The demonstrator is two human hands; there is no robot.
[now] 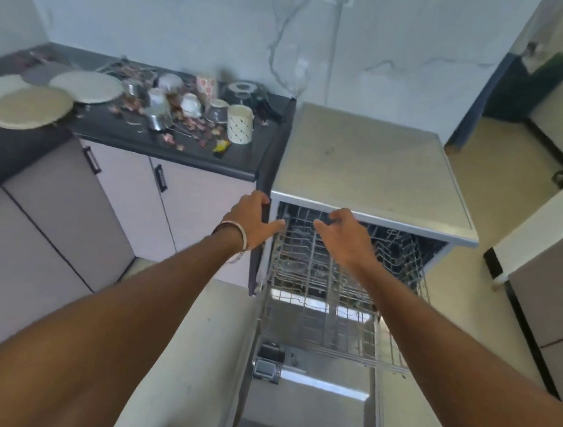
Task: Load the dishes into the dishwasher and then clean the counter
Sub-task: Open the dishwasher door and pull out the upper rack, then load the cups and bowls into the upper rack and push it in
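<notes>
The dishwasher (374, 163) stands open with its door (306, 405) folded down to the floor. Two wire racks are slid out, the upper rack (306, 260) above the lower rack (340, 336), and both look empty. My left hand (253, 219) curls its fingers round the machine's left front edge, thumb pointing at the upper rack's corner. My right hand (343, 236) grips the upper rack just under the machine's top edge. On the dark counter (125, 139) to the left lie three plates (86, 86), a patterned cup (240, 124), steel bowls (216, 109) and scattered pink scraps (173, 141).
A black round lid (243, 94) sits at the counter's back right. Cupboard doors (184, 204) run under the counter. A cord (334, 46) hangs from a wall socket above the dishwasher. White furniture (552, 246) stands on the right, with open floor (502, 186) behind it.
</notes>
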